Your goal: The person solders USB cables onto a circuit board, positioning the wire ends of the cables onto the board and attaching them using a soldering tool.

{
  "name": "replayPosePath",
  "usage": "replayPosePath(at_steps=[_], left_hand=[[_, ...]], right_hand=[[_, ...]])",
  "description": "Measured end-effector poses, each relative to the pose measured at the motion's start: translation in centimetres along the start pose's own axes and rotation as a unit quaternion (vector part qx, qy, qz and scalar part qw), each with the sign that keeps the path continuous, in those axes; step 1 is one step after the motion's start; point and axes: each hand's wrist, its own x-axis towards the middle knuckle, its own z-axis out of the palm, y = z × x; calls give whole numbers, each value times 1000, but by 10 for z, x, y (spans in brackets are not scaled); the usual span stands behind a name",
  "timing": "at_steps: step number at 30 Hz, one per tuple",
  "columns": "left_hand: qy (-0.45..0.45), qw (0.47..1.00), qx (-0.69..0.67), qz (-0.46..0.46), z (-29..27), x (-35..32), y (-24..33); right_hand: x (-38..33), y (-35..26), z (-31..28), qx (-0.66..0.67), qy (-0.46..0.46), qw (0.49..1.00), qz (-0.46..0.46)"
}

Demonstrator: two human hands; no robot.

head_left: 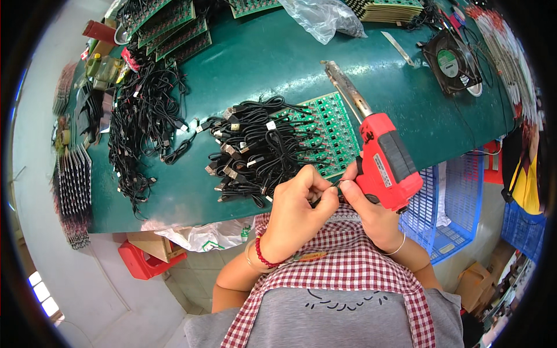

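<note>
Black cable end (332, 187) sits pinched between the fingertips of both hands, just in front of the person's chest at the near edge of the table (243, 64). The left hand (299, 206) has its grip clenched on the cable, thumb and forefinger pressed together. The right hand (365, 206) grasps the handle of a red soldering gun (386, 159) while its fingertips meet the same cable end; the gun's long metal barrel (347, 90) points away across the table. Just beyond the hands lies a bundle of black cables (258, 151) resting on a green circuit board (328, 133). Farther left is a larger heap of black cables (142, 124). More green boards (171, 29) are stacked at the far edge, near a clear plastic bag (325, 17). A black fan (452, 61) lies at the far right, and a blue basket (447, 209) stands beside the table.
</note>
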Motion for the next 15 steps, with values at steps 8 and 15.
replayPosePath(at_steps=[8, 15], left_hand=[[-52, 996, -67, 33, 7, 0, -14], [-19, 995, 26, 95, 9, 0, -11]], right_hand=[[-3, 2, -10, 20, 15, 999, 42], [0, 0, -16, 38, 1, 997, 63]])
